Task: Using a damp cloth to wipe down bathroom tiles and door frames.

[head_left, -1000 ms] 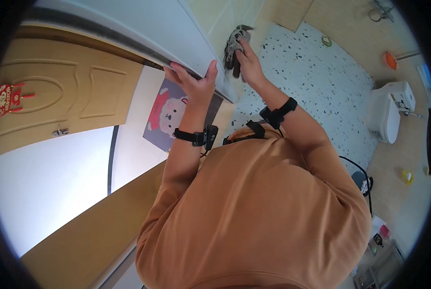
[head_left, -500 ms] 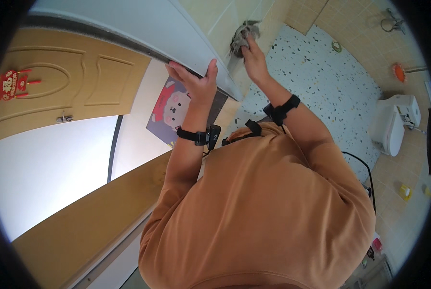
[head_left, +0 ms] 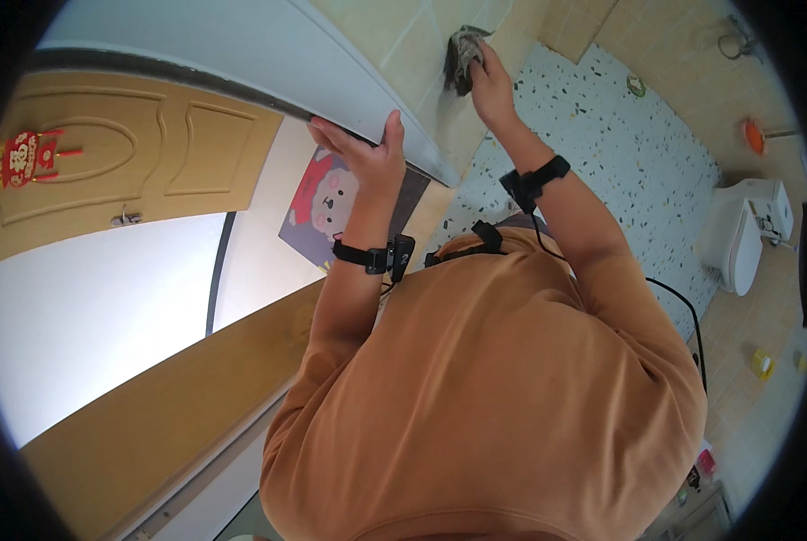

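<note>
A: What's on the far left?
B: A wooden door (head_left: 124,149) with a red ornament (head_left: 26,160) hanging on it; right of that, a patterned mat (head_left: 331,200).
A: And the left hand (head_left: 373,165)?
B: Its grip is open, spread at the edge of the white door frame (head_left: 331,72), thumb apart from the fingers. I'd judge that a brace, steadying the body while the other arm reaches.
A: Where's the cloth?
B: The grey cloth (head_left: 464,56) is right of the frame, on the far side, seemingly against the tiled wall (head_left: 421,95). The right hand (head_left: 495,95) grips its right edge, probably leaving the rest free to face the tiles.
A: Farther right?
B: Speckled floor (head_left: 602,135), then a white toilet (head_left: 733,239), well apart from both hands.
</note>
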Available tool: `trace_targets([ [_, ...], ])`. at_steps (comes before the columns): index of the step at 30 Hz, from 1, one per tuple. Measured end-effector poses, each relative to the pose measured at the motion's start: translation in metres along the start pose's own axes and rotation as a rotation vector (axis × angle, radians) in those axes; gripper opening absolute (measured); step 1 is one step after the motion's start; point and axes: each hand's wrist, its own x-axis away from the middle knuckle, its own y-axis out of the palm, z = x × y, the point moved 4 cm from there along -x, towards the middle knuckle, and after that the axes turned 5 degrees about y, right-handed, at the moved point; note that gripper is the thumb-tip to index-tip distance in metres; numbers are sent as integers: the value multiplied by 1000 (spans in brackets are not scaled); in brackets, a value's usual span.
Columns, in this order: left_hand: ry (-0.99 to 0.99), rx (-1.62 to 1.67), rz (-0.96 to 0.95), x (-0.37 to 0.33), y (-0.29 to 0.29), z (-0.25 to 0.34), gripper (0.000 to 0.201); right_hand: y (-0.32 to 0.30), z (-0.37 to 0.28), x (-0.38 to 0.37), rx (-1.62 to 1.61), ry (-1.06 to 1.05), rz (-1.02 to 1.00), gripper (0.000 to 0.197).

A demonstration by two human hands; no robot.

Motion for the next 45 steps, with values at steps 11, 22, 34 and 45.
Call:
trace_targets([
  [11, -10, -20, 6, 2, -3, -4, 108, -5, -6, -20, -939, 298, -260, 35],
  [22, -37, 63, 102, 3, -4, -7, 98, 1, -3, -21, 48, -27, 152, 34],
  [34, -17, 84, 145, 4, -1, -9, 96, -5, -32, -18, 69, -65, 208, 25],
  [45, -32, 22, 137, 7, -4, -11, 99, -1, -28, -7, 107, -77, 148, 24],
])
